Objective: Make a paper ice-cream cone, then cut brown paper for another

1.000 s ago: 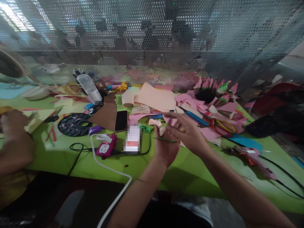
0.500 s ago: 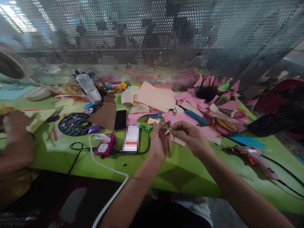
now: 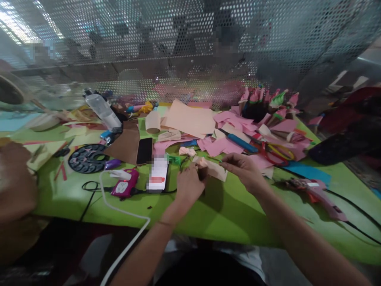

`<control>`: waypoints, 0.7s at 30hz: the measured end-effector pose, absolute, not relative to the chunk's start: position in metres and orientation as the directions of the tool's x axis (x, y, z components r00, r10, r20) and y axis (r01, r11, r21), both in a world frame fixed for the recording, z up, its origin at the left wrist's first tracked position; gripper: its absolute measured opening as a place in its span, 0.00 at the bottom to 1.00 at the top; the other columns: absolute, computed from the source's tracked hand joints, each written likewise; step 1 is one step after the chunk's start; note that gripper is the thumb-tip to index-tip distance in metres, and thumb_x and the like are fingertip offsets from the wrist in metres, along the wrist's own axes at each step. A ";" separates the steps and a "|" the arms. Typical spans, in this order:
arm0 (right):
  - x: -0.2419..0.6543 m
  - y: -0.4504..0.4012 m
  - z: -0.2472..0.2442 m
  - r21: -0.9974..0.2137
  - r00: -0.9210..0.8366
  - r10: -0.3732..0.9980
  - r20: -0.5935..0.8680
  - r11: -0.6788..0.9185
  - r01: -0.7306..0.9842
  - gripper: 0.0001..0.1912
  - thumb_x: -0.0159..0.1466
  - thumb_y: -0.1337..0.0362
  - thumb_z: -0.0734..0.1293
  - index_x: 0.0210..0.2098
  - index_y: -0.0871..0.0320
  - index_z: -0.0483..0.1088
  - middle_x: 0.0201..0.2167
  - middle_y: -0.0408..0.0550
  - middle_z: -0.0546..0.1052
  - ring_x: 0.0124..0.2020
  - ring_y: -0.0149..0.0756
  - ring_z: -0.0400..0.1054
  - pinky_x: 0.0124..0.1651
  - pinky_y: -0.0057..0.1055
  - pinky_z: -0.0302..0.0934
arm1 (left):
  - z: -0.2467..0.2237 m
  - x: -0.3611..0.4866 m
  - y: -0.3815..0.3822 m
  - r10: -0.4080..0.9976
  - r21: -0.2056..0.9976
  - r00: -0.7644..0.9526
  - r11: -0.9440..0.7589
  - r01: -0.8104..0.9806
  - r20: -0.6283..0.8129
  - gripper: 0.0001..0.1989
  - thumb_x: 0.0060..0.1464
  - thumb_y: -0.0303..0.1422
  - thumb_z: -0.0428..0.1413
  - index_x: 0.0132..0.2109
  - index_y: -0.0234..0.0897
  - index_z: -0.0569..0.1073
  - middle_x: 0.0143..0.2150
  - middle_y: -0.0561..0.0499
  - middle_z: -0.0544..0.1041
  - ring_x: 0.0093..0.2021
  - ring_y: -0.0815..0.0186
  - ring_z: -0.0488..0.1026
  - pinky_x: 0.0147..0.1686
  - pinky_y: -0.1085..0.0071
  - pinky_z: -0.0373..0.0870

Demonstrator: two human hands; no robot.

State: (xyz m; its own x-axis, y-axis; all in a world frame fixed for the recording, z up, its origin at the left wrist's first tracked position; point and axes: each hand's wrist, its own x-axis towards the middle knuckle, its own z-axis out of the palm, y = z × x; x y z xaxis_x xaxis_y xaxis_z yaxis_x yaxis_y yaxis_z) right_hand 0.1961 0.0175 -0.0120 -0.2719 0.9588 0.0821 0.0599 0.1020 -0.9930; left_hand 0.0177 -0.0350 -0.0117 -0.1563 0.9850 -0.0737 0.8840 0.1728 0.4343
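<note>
Head view: my left grip (image 3: 189,183) curled closed on a small peach paper piece (image 3: 203,172), held above the green counter (image 3: 241,224). My right grip (image 3: 246,171), just beside, fingertips pinched together on a thin green sliver (image 3: 220,161), mostly hidden. Pale paper strip (image 3: 219,171) lies between, pink glue gun (image 3: 324,195) farther right.

We see dim, greyish light, brightest through the far-left slats (image 3: 13,28); a soft shadow darkens the green table (image 3: 232,232) beside the left hand (image 3: 190,184), and the side edges look stretched and blurred.
</note>
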 end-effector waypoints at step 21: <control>0.189 0.005 -0.016 -0.942 -0.381 0.903 0.200 0.284 0.180 0.11 0.60 0.54 0.70 0.32 0.56 0.74 0.32 0.47 0.78 0.36 0.40 0.72 0.39 0.36 0.65 | -0.032 0.002 -0.032 0.984 0.986 -0.112 0.149 0.071 -0.140 0.14 0.51 0.32 0.60 0.45 0.37 0.70 0.44 0.46 0.77 0.42 0.62 0.74 0.45 0.64 0.71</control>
State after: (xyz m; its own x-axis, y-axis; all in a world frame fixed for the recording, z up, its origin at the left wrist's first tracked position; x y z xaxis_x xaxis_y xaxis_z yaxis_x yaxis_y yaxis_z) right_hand 0.1886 0.0047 -0.0162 -0.3812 0.9027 0.1996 0.1803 0.2844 -0.9416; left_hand 0.0015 -0.0315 -0.0315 -0.1115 0.9838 -0.1401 0.0706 0.1485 0.9864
